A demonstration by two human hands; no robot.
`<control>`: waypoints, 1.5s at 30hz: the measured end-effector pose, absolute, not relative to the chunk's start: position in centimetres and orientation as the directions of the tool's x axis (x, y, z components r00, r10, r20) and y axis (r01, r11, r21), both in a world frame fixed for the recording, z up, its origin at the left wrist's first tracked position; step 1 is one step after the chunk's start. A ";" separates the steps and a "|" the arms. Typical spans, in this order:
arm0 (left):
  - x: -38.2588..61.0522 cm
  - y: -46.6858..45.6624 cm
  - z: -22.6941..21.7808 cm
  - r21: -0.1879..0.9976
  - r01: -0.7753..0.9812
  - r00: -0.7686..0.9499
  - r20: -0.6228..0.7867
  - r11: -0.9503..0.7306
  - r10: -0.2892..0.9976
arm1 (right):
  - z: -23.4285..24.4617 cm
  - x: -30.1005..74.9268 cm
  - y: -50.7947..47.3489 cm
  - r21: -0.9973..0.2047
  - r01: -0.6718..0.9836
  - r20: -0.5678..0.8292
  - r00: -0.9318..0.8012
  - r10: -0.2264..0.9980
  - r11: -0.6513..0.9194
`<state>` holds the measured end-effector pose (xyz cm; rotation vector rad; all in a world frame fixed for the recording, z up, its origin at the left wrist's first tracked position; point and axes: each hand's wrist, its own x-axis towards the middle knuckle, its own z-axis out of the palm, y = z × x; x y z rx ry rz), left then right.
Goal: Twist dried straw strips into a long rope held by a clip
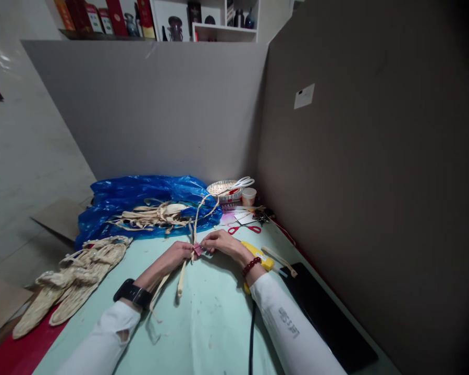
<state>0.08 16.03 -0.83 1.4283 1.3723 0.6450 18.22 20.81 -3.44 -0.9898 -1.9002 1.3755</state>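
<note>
My left hand is closed in a pinch on pale raffia strands near the middle of the table. At its fingertips is a small pink piece, around or against the strands; I cannot tell which. My right hand is closed too, its fingertips pinched at the right edge of the pink piece. What they hold is too small to make out. One strand rises from between the hands and arches toward the basket. Under my right wrist lies a yellow glue gun, its black cord running toward me.
A blue plastic bag holds a raffia bundle. Woven straw sandals lie left. Behind are red-handled scissors, a paper cup and a basket. A black mat lies right; grey partitions enclose the table.
</note>
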 end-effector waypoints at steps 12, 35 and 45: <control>-0.5 15.5 -1.7 0.916 0.391 0.187 -0.177 0.092 0.966 | -3.0 18.2 20.4 -0.961 0.200 0.036 -0.588 0.808 0.189; -1.5 12.5 -2.3 0.926 0.370 0.131 -0.129 0.072 0.983 | -1.3 19.6 19.2 -0.992 0.073 0.036 -0.608 0.793 0.101; -2.0 13.2 -3.5 0.948 0.317 0.108 -0.034 -0.002 0.994 | -1.4 17.6 19.0 -0.875 0.286 0.191 -0.539 0.820 0.392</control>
